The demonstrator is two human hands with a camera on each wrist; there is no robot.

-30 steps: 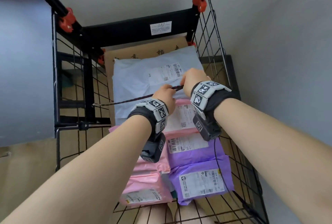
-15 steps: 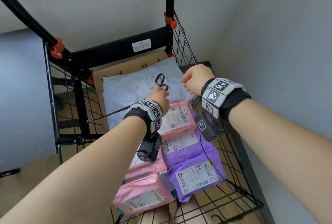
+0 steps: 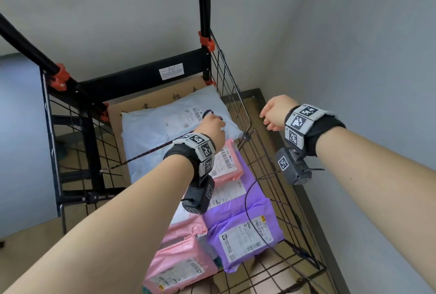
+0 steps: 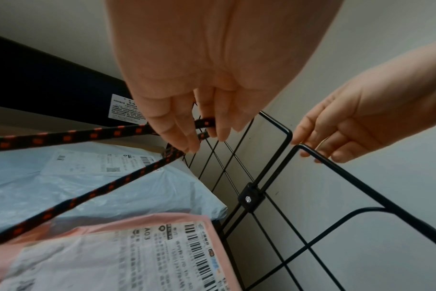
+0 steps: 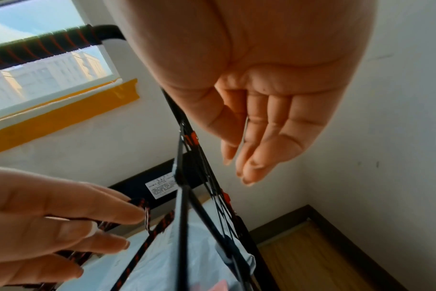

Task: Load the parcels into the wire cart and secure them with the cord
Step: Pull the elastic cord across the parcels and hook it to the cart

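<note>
Wire cart (image 3: pixel 238 104): holds a light-blue mailer (image 3: pixel 151 133) over a brown cardboard parcel (image 3: pixel 151 102) at the far end, pink parcels (image 3: pixel 181 267) and purple parcels (image 3: pixel 238 227) nearer. Black-and-orange cord (image 4: pixel 70 135): stretched from the cart's left side across the blue mailer; its looped end pinched in the left hand (image 3: pixel 212 126) fingers (image 4: pixel 177 135). Right hand (image 3: pixel 274 113): fingers loosely spread, holding nothing, outside the right panel. Grey walls stand close behind and to the right.

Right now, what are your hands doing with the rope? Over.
Left hand pinches cord end. Right hand open, empty, outside wire cart. Parcels loaded; nothing in the way.
</note>
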